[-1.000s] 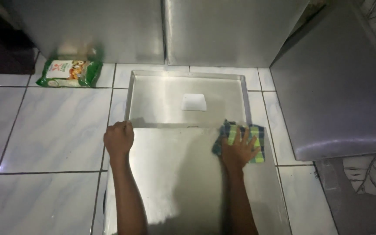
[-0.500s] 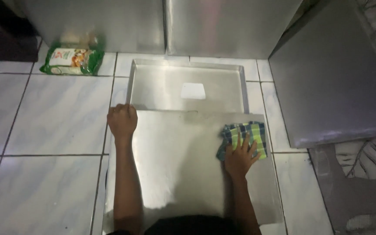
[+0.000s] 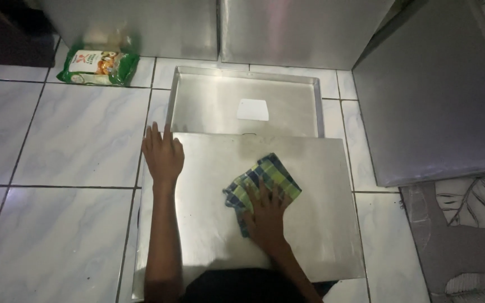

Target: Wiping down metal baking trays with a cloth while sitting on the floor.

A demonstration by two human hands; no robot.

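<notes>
Cloth [image 3: 262,178] under right hand [image 3: 266,216] mid-sheet; left hand [image 3: 163,154] at edge.

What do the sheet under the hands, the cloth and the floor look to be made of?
Flat sheet: likely steel or aluminium, a dull brushed grey with soft reflections. Checked cloth under the right hand: woven fabric, green-blue plaid, folds softly. Floor: glazed white tile, marbled, with grout lines and glare.

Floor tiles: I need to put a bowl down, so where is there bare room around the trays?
The white marbled floor tiles left of the left hand lie bare, below the green snack packet. Crowded: the flat steel sheet, with the right hand on the checked green-blue cloth, and the rimmed steel tray behind.
</notes>
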